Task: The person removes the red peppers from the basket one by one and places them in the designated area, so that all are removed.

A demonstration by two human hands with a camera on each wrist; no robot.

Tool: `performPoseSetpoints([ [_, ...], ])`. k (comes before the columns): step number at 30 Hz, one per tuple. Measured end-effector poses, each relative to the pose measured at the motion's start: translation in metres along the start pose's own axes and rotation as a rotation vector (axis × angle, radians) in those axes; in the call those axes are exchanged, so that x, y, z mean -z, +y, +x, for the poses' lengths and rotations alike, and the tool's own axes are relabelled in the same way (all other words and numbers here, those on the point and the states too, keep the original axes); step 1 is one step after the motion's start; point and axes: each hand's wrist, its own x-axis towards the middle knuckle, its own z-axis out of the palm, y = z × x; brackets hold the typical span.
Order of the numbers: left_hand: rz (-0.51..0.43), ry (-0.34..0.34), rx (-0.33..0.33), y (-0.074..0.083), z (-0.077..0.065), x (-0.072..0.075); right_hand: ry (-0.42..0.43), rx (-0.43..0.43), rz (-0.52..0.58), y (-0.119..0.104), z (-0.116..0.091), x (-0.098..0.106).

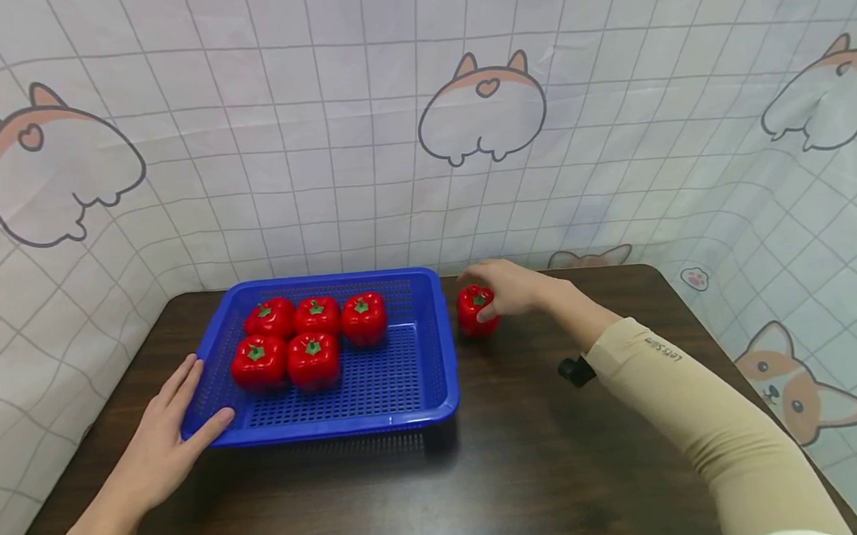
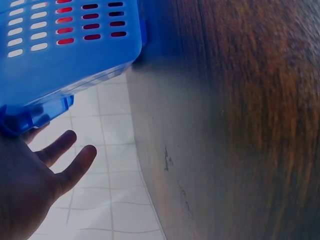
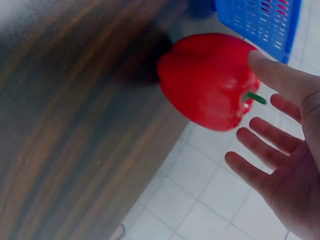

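Note:
A blue plastic basket (image 1: 406, 419) with slotted sides holds several red bell peppers (image 1: 314, 360) with green stems, grouped toward its left and middle. My left hand (image 1: 161, 439) rests at the basket's left front corner, fingers extended along the side and thumb over the front rim. To the right of the basket, a single red bell pepper (image 3: 210, 82) stands on the table. Around its top reaches my right hand (image 1: 510, 286), its thumb at the pepper's surface in the right wrist view and the other fingers spread loosely beyond the stem.
The dark wood-grain table (image 1: 509, 471) extends under everything. A small black object (image 1: 577, 371) shows beside the right forearm. White grid-patterned cloth (image 1: 323, 160) with cartoon dogs hangs behind the table and along both sides.

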Motion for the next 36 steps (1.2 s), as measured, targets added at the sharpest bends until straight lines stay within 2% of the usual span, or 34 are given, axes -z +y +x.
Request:
performPoseSetpoints([
  [8,-0.004,-0.006,0.000,0.000,-0.001,-0.001,-0.016,-0.047,-0.022,-0.010,0.003,0.017],
  [19,-0.007,0.002,-0.013,-0.002,0.000,-0.002,0.015,-0.006,-0.100,-0.037,0.015,0.038],
  [28,-0.013,-0.001,-0.016,-0.001,0.000,0.000,0.009,-0.014,-0.082,-0.068,0.034,0.043],
  [36,-0.016,0.004,-0.019,-0.001,0.000,0.000,-0.006,0.071,-0.121,-0.096,0.059,0.046],
])
